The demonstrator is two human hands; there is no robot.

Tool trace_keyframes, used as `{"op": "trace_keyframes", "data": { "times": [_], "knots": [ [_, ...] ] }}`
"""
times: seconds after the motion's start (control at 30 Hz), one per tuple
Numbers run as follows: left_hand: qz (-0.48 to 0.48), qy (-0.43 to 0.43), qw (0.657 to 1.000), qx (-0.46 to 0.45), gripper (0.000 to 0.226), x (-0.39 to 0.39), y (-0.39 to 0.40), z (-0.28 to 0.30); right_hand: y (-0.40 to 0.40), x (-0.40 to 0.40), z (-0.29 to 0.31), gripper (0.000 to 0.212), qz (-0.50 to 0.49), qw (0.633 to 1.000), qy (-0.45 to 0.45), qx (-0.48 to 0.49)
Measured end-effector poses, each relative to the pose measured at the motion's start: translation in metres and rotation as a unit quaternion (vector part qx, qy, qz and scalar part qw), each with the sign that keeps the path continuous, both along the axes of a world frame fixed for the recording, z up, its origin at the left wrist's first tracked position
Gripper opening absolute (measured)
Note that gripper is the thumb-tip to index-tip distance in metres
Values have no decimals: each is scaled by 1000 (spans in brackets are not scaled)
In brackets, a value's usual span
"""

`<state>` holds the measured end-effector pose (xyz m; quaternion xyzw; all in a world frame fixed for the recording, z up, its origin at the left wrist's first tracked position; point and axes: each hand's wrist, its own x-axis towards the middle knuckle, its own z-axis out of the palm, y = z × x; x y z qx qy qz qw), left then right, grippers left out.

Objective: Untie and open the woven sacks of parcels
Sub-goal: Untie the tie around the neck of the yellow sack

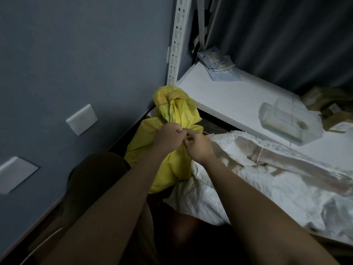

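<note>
A: Sacks first: where are they?
B: White sack lies just right of the right hand; yellow sack stands under both hands.
A: Hands?
B: Left hand and right hand both pinch its tied neck.

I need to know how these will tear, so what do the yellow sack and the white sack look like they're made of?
Yellow sack: seems thin woven plastic, slightly glossy, crinkling into sharp folds where the left hand and right hand pinch its neck. White sack: looks like woven plastic too, semi-sheer with a frayed top edge; the weave itself is too blurred to confirm.
</note>
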<state>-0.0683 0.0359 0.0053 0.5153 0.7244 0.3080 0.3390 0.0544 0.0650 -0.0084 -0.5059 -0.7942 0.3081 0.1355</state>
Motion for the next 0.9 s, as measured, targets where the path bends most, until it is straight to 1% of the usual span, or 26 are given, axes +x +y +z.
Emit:
{"op": "trace_keyframes", "data": {
  "times": [0.07,0.13,0.23,0.3,0.37,0.43,0.53,0.57,0.63,0.67,0.73,0.83,0.87,0.9],
  "knots": [
    [12,15,1000,-15,32,3,-2,0,7,-1,-11,25,4,1000,25,6],
    [25,16,999,-26,26,7,-1,1,13,-2,-23,20,-1,999,39,22],
    [61,-12,998,-23,22,13,-2,5,18,-4,-30,16,-20,995,70,63],
    [99,-47,994,-9,23,15,-5,8,18,-3,-31,17,-28,991,99,83],
    [119,-64,991,1,24,15,-11,11,16,-3,-33,18,-19,990,110,90],
    [124,-81,989,7,23,18,-18,11,15,-4,-34,17,-9,991,105,83],
    [125,-134,983,21,24,22,-28,7,14,-8,-30,16,-36,991,122,44],
    [136,-153,978,26,24,22,-31,6,14,-9,-29,17,-54,989,134,23],
    [184,-180,965,43,19,17,-36,1,12,-9,-27,26,-92,982,167,-14],
    [210,-167,961,59,16,15,-39,-3,11,-8,-26,33,-101,977,184,-25],
    [230,-88,963,112,16,13,-44,-14,5,-8,-22,38,-100,972,208,-43],
    [194,71,960,191,19,9,-44,-35,-1,-9,-21,19,-92,968,223,-62],
    [187,101,957,197,20,8,-43,-42,0,-10,-23,17,-95,966,228,-78],
    [180,112,958,191,21,7,-42,-48,2,-10,-26,18,-100,963,230,-99]
  ]
}}
